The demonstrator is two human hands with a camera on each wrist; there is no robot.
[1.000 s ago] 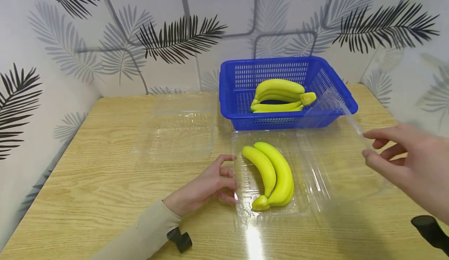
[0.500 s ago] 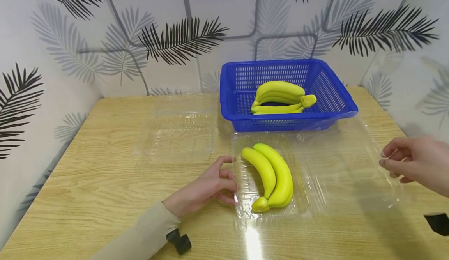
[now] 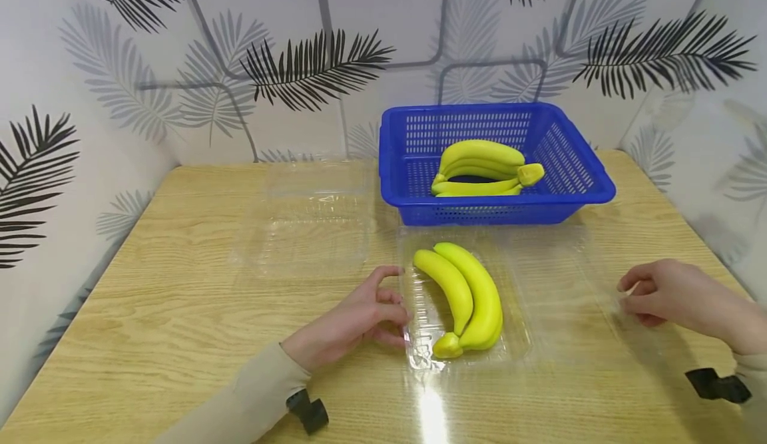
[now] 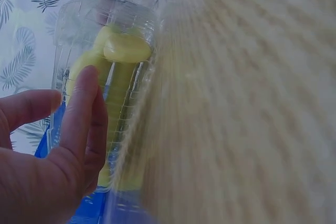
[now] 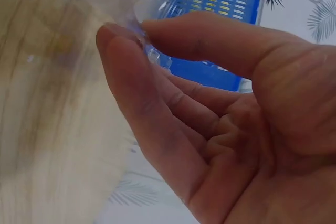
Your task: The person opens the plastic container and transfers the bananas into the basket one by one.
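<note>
A clear plastic clamshell box [image 3: 515,357] stands on the table in the head view, with two yellow bananas [image 3: 484,304] joined at the stem inside its base. Against the left wall of the base rest the fingers of my left hand [image 3: 362,317]; the left wrist view shows its fingers extended along the ribbed side, thumb near the rim. The box's clear lid [image 3: 557,297] is folded out to the right. My right hand [image 3: 677,301] pinches the outer edge of that lid between thumb and index finger, as the right wrist view shows.
Behind the box stands a blue perforated basket [image 3: 479,214] holding more bananas [image 3: 479,151]. Another clear plastic box [image 3: 314,237], hard to see, is to the left on the wooden table [image 3: 168,311]. A patterned wall [image 3: 287,4] closes off the back.
The lid has swung down from its raised slant towards the table on the right. My right hand went right and down with it, then came back left and nearer; the left hand stayed put.
</note>
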